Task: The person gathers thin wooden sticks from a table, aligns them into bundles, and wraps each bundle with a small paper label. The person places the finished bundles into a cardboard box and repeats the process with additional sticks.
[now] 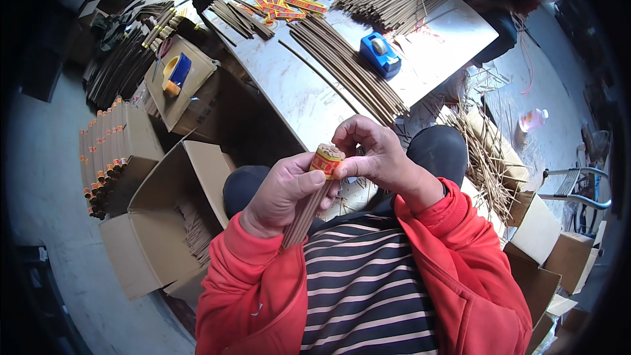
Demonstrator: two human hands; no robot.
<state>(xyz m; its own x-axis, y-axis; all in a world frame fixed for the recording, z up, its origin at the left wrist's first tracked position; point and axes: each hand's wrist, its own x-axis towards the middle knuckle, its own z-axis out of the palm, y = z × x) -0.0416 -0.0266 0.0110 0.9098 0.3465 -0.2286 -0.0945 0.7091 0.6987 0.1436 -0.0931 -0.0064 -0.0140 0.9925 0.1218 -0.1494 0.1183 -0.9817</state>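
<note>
My left hand (281, 187) is closed around a bundle of brown incense sticks (302, 222), held over my lap with the stick ends facing up and away. A red and yellow paper label (325, 163) lies around the bundle near its upper end, under my left thumb. The thumb of my right hand (376, 151) presses on the label's right side, and its fingers are curled in close to the bundle's end. On the table (276, 72) ahead lie loose incense sticks (348, 59) and a blue tape dispenser (380, 54).
More paper labels (282, 4) and a big stick pile (394, 0) cover the table's far part. Cardboard boxes stand left, one open box (148, 250) holding sticks. A second tape dispenser (176, 71) sits on a carton. Scattered sticks (483, 164) lie right, near a pink bottle (532, 119).
</note>
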